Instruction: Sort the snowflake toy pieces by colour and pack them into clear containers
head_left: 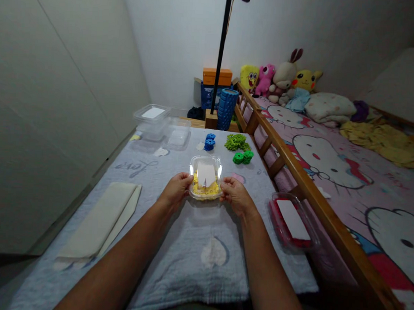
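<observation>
Between my two hands is a clear plastic container (205, 196) with yellow pieces in it and a white label on its lid. My left hand (176, 189) grips its left edge, fingers and thumb closed on the rim. On the opposite edge my right hand (237, 194) pinches it the same way. The container is held near the middle of the cloth-covered table (185, 237). Beyond it lie blue pieces (209, 142), light green pieces (236, 141) and darker green pieces (243, 157). What exactly the pieces are, I cannot make out.
A container of red pieces (293, 222) sits by the right table edge. Stacked clear containers (152, 119) stand at the back left, and a folded cream cloth (97, 218) lies at the left. A wooden bed rail (305, 188) borders the right side; a black pole (220, 54) rises behind.
</observation>
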`<action>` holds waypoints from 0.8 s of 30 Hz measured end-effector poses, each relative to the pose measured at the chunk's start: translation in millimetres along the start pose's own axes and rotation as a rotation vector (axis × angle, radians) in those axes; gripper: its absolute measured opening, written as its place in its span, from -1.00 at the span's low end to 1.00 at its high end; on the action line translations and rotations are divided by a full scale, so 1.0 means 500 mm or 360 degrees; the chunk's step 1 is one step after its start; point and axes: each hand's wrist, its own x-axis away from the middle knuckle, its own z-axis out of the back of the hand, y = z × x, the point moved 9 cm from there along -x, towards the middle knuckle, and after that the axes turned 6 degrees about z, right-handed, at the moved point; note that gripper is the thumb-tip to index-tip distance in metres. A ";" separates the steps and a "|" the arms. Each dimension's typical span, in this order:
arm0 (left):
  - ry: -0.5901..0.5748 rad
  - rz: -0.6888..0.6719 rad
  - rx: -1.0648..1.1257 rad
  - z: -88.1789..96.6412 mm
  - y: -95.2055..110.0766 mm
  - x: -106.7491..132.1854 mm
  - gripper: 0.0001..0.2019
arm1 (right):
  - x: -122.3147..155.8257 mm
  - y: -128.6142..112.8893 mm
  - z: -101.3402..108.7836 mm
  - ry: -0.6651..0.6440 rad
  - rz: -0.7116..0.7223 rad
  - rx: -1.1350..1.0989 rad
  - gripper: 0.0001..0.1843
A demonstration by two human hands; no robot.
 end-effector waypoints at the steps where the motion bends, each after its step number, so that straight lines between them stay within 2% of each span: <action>1: -0.0011 -0.0001 -0.0004 -0.005 0.002 0.007 -0.68 | 0.006 -0.007 0.002 -0.0004 0.0007 0.0015 -0.53; 8: -0.0109 -0.0016 0.0009 -0.072 0.017 0.056 -0.70 | 0.060 -0.079 0.038 0.0071 0.0096 0.0087 -0.59; 17: -0.0304 0.0175 0.0013 -0.174 -0.024 0.102 -0.74 | 0.130 -0.159 0.159 0.0354 0.0341 0.0652 -0.68; 21: -0.0383 0.0275 -0.0012 -0.226 -0.048 0.122 -0.77 | 0.171 -0.189 0.215 0.0459 0.0317 0.0788 -0.68; 24: -0.0456 0.0385 -0.0060 -0.273 -0.071 0.140 -0.81 | 0.198 -0.208 0.257 0.0504 0.0239 0.0842 -0.54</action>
